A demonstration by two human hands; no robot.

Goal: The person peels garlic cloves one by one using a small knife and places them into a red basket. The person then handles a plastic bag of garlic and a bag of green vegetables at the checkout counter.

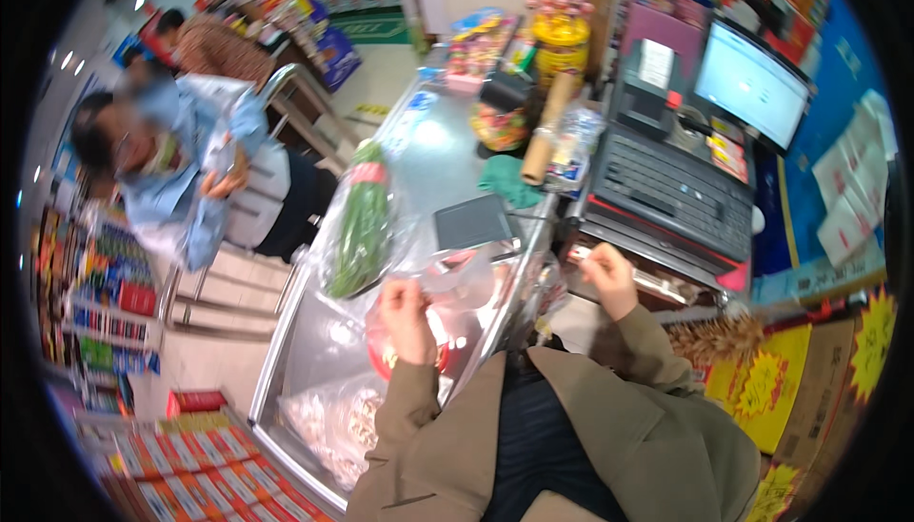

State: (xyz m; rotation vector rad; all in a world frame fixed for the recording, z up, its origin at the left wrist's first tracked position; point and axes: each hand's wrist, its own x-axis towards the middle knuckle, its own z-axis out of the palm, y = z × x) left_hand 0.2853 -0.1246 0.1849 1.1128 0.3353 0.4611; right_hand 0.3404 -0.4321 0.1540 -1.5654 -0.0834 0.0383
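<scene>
My left hand (407, 315) is over the metal checkout counter (289, 340), its fingers closed on the edge of a clear plastic bag (460, 281). Something round and red (377, 351) shows below that hand, partly hidden by it. Long green vegetables (360, 229) in clear wrap with a red band lie just beyond. My right hand (609, 279) hovers by the front edge of the black keyboard (660, 194), fingers curled; blur hides whether anything is between them. Bagged pale food (343, 422) rests at the counter's near end.
A dark flat pad (473, 223), a green cloth (510, 181), a cardboard tube (548, 129) and candy tubs (560, 40) occupy the counter. Behind the keyboard are a receipt printer (646, 86) and a monitor (752, 85). Across the counter, a person (207, 158) stands near metal rails (228, 326).
</scene>
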